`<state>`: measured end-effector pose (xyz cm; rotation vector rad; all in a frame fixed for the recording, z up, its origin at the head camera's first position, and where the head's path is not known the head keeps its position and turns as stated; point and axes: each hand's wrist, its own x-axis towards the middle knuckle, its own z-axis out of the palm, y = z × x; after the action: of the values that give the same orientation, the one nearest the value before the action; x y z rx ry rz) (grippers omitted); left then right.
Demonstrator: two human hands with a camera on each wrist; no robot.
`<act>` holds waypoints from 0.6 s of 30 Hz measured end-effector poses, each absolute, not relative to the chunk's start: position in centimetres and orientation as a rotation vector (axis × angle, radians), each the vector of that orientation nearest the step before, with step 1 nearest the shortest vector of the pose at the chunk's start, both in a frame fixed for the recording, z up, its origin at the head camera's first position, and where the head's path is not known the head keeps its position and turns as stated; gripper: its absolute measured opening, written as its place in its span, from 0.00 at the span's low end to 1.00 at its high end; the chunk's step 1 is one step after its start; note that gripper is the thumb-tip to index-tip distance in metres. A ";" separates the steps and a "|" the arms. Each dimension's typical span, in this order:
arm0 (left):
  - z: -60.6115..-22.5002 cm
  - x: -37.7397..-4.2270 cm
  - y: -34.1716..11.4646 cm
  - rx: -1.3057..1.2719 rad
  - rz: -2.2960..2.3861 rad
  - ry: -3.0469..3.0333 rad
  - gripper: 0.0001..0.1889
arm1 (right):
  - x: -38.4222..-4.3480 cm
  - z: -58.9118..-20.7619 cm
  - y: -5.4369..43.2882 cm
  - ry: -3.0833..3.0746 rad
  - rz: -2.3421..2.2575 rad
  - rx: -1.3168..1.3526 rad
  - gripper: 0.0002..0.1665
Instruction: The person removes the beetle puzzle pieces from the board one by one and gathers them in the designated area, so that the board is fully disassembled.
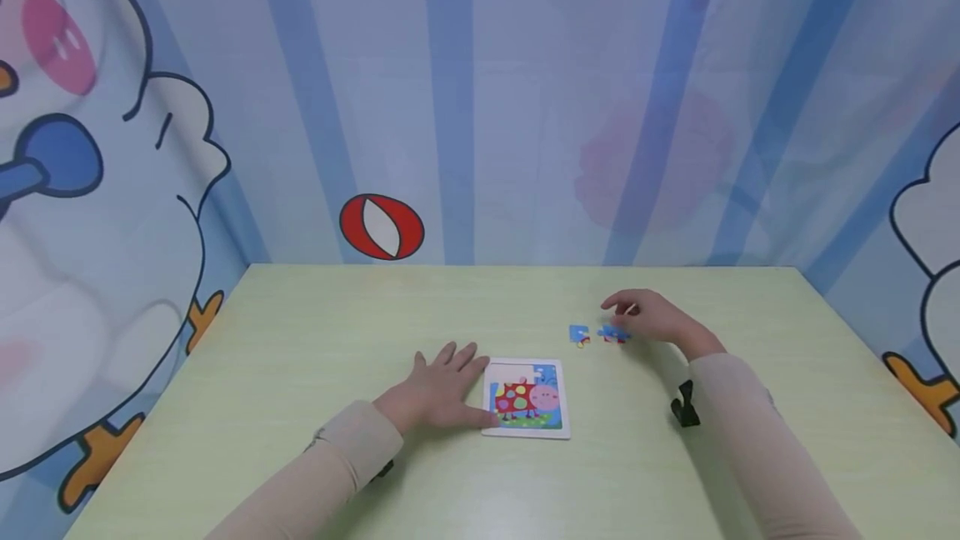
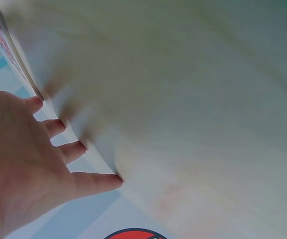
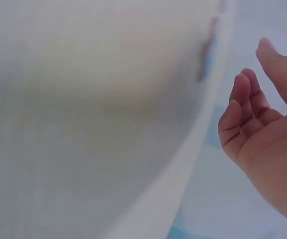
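Note:
A square jigsaw puzzle (image 1: 546,419) with a white border lies on the table, showing a pink-faced ladybird with a red spotted body. Its upper left part is bare white. My left hand (image 1: 442,390) lies with fingers spread at the puzzle's left side, thumb and index fingertip at the border. Beyond the puzzle, to the right, are two small blue jigsaw pieces, a left piece (image 1: 577,332) and a right piece (image 1: 615,334). Just above the right piece is my right hand (image 1: 654,317), fingers loosely bent, thumb apart from them in the right wrist view, holding nothing.
The pale wooden table (image 1: 300,315) ends at a back edge against a blue striped cloth backdrop (image 1: 525,107) with cartoon figures. Dark straps show near both wrists, one black piece (image 1: 685,405) hanging below the right sleeve.

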<state>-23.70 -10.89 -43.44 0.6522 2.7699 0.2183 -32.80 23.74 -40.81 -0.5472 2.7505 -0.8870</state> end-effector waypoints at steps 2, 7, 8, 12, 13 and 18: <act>-43.5 -23.7 -10.9 0.649 0.210 2.770 0.49 | -32.7 -40.2 23.5 2.736 -0.935 -0.588 0.20; -43.5 -23.8 -10.9 0.646 0.201 2.769 0.49 | -32.0 -38.6 22.2 2.711 -1.015 -0.679 0.20; -43.5 -23.8 -10.9 0.646 0.202 2.768 0.49 | -31.9 -38.4 21.9 2.703 -1.028 -0.689 0.20; -43.5 -23.9 -10.9 0.643 0.207 2.767 0.49 | -31.1 -37.8 20.5 2.664 -1.044 -0.744 0.20; -43.5 -23.9 -10.9 0.642 0.208 2.765 0.49 | -30.9 -37.8 20.2 2.648 -1.052 -0.758 0.20; -43.5 -23.8 -10.9 0.644 0.214 2.760 0.49 | -30.0 -37.8 19.0 2.577 -1.084 -0.808 0.20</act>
<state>-23.77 -10.88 -43.46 0.6438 2.7602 0.2143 -29.96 19.00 -37.81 -0.8083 2.5765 -1.0842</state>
